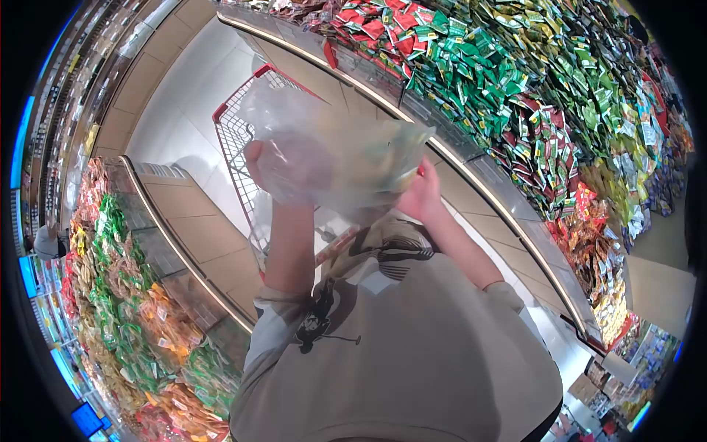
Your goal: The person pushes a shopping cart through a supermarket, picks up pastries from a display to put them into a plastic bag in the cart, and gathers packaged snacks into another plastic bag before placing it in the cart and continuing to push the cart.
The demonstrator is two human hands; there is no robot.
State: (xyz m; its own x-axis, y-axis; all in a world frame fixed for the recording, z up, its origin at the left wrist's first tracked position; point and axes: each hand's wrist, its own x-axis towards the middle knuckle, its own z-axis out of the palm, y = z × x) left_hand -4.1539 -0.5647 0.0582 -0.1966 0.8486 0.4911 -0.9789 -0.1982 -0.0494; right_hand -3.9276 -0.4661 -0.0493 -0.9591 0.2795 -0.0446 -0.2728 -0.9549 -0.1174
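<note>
I hold a clear plastic bag [331,151] up in front of me with both hands. My left hand [266,168] grips its left side, partly seen through the plastic. My right hand [421,195] pinches the bag's right edge. Green and yellowish packets show faintly inside the bag. Directly behind the bag stands a red shopping cart [234,147] with a wire basket.
A long display bin [515,96] heaped with red, green and yellow snack packets runs along the right. A second bin [132,309] of packets lies at the lower left. A tiled aisle floor [177,96] runs between them. A person [46,241] stands at the far left.
</note>
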